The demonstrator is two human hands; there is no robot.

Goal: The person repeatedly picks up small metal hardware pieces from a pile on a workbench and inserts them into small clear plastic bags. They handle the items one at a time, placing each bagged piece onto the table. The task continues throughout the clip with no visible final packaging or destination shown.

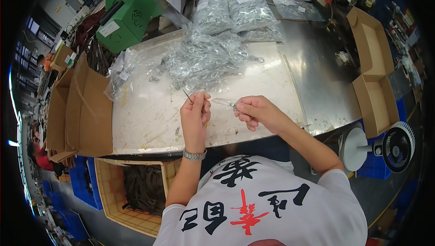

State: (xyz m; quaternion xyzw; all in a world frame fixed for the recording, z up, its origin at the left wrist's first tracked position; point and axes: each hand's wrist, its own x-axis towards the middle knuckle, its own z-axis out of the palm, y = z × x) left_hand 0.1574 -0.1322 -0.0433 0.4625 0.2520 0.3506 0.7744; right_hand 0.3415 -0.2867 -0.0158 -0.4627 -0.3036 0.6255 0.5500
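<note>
Near the front of the white worktable (149, 128), both hands are raised close together. My left hand (195, 112) is closed, and a thin dark rod (186, 95) sticks out above its fingers; its kind I cannot make out. A small clear plastic bag (222, 102) is pinched in my right hand (254, 111), its free end pointing at the left fingers. Something small and metallic shows in the bag beside the right fingertips, partly hidden. Beyond the hands lies a loose heap of small clear bags (204, 60) with shiny metal hooks or clips inside.
Larger filled plastic bags (231, 10) stand behind the heap. A green machine (131, 14) is at the back left. Open cardboard boxes (93, 114) flank the table, another (374, 96) at right. A yellow crate (113, 191) with dark strips and a fan (398, 148) stand below table height.
</note>
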